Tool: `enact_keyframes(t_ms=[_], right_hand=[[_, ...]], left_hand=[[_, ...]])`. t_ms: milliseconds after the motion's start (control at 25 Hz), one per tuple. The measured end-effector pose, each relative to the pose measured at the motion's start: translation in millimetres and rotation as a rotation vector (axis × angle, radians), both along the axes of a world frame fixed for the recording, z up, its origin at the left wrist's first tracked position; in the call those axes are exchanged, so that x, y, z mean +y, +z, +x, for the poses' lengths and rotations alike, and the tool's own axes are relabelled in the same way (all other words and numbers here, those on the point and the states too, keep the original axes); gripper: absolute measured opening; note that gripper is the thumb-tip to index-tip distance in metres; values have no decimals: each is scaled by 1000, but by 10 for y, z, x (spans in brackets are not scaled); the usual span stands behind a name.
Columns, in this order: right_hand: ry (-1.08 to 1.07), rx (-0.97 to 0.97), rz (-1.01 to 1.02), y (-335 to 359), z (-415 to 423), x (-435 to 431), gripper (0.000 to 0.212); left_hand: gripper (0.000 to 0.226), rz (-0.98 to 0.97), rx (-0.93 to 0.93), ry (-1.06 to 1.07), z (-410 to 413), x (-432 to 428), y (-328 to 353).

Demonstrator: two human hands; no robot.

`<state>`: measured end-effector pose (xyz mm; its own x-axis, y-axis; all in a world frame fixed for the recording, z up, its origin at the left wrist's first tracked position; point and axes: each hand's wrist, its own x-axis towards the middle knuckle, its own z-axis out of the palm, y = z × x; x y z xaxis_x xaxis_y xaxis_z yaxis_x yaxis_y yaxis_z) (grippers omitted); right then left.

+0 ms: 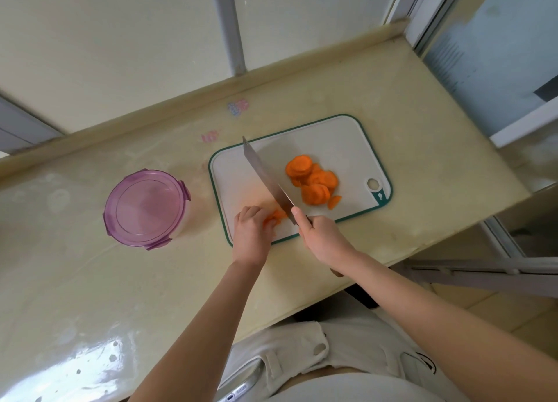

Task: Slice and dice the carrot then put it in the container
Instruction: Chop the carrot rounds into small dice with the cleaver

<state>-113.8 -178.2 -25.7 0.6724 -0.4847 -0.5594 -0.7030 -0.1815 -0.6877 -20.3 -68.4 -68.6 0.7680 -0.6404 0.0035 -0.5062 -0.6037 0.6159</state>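
Note:
A white cutting board (341, 139) with a green rim lies on the counter. A pile of orange carrot slices (314, 181) sits on its right half. My left hand (252, 232) presses a few carrot slices (276, 216) down at the board's near left edge. My right hand (321, 238) grips the handle of a knife (265, 178), whose long blade lies across the board with its edge right beside those slices. A round container (145, 208) with a closed purple clip lid stands on the counter left of the board.
The cream counter (90, 281) ends in a raised back ledge below the window panes. Its right end drops off near a glass door frame. The counter's near edge runs right in front of my body.

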Motion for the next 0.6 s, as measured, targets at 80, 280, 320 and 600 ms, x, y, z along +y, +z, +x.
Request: enact_keyframes(t_ms=[80, 280, 320, 600], right_hand=[[-21, -10, 31, 26, -38, 8, 63], [-12, -1, 64, 107, -119, 55, 62], [-6, 6, 60, 114, -127, 57, 62], [61, 48, 35, 103, -166, 88, 62]], left_hand=[[25, 12, 37, -6, 13, 8, 23], [37, 33, 97, -3, 53, 26, 70], [36, 30, 96, -1, 55, 35, 72], [20, 32, 88, 14, 62, 43, -1]])
